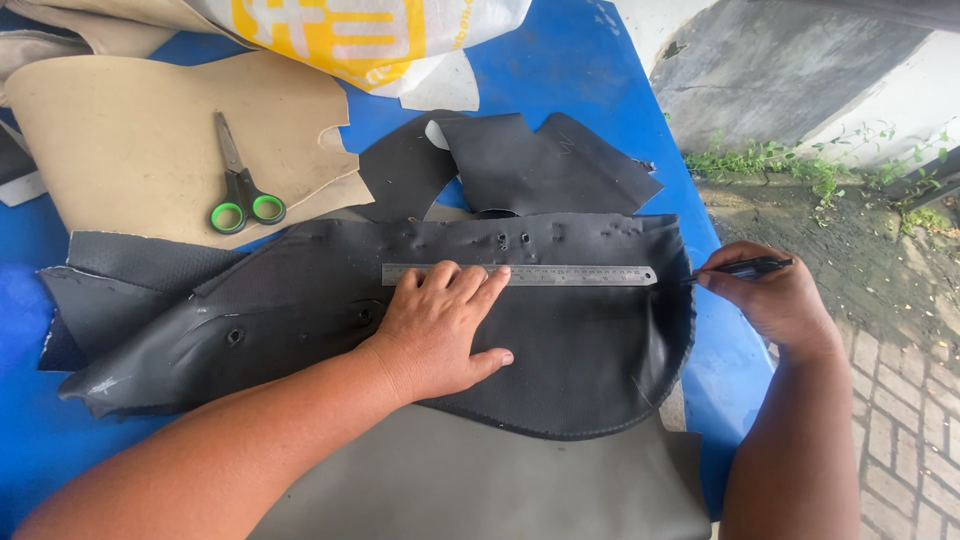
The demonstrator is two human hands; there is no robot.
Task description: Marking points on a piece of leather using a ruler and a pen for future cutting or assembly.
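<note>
- While we are scanning from the left, the green-handled scissors (240, 190) are lying idle on the tan leather sheet (130, 150), well apart from both hands, so no cutting is going on yet.
- Our left hand (440, 325) is pressing flat, fingers spread and grasping nothing, on the black leather piece (590, 350); its fingertips are touching the lower edge of the steel ruler (520, 275) and pinning it.
- That black piece is lying spread across the blue table (560, 60), overlapping a grey sheet (480, 490) at the near edge.
- We are seeing the ruler lying level across the upper part of the piece, under a row of small holes.
- Our right hand (775, 300) is pinching a dark pen (745, 267), tip meeting the piece's right rim, just beside the ruler's end.
- We are judging this as early: ruler placed, marking starting at the right end; we cannot tell if any line is drawn.
</note>
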